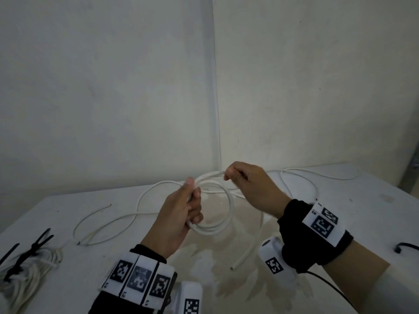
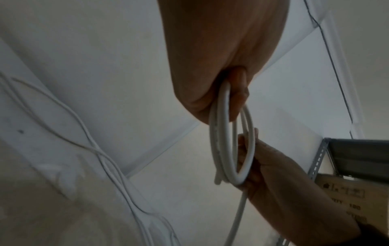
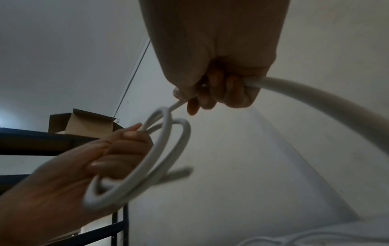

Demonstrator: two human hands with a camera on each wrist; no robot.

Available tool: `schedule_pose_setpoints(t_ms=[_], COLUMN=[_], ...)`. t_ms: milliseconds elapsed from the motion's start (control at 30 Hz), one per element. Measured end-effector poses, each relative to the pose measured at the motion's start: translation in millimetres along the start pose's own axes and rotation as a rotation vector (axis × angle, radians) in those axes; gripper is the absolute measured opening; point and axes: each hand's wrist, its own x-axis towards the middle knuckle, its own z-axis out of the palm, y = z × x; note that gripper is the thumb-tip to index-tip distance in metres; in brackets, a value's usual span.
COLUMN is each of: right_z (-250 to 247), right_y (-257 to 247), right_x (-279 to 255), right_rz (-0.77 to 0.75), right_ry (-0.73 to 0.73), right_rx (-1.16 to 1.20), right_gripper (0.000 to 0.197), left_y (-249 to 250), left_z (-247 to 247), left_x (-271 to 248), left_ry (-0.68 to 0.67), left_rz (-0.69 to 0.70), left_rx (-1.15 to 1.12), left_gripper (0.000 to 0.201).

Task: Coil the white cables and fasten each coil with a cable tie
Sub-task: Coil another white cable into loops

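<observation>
Head view: left hand (image 1: 179,214) grips the upright coil (image 1: 217,207) (edge-on to wrist), right hand (image 1: 251,189) pinches its cable.

The coil (image 1: 217,209) hangs from the curled fingers (image 1: 195,207) of the left hand (image 1: 179,218), its loops lying right of those fingers and above the table (image 1: 340,223). The right hand (image 1: 251,189) sits right of and beyond the coil, its fingertips (image 1: 229,175) pinching the cable at the coil's far edge. Loose cable (image 1: 299,177) trails right of these fingertips across the table. Another cable (image 1: 108,218) lies left of the left fingers; a tied bundle (image 1: 29,264) sits further left and nearer.
</observation>
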Motion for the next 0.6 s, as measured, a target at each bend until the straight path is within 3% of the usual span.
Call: schedule_pose_setpoints(t_ms=[200,367,600], right_z=[22.5,20.3,11.1], right_y=[-11.1,-11.4,-14.8], right_x=[-12.5,-6.6,-6.1], right_rz=[0.137,0.127,-0.004], right_ry=[-0.089,-0.046,-0.312], right_rx=[0.312,0.255,-0.125], right_gripper=[0.032,0.028,0.026], left_y=[-3.4,-8.9,3.6], left_z=[4.7,-1.6,-14.1], left_x=[5.5,5.2,6.2], left_ry=[0.07,0.04,-0.042], left_rz=[0.063,0.038,-0.072], left_rx=[-0.258,-0.278,0.212], left_gripper=[0.042,0.044,0.053])
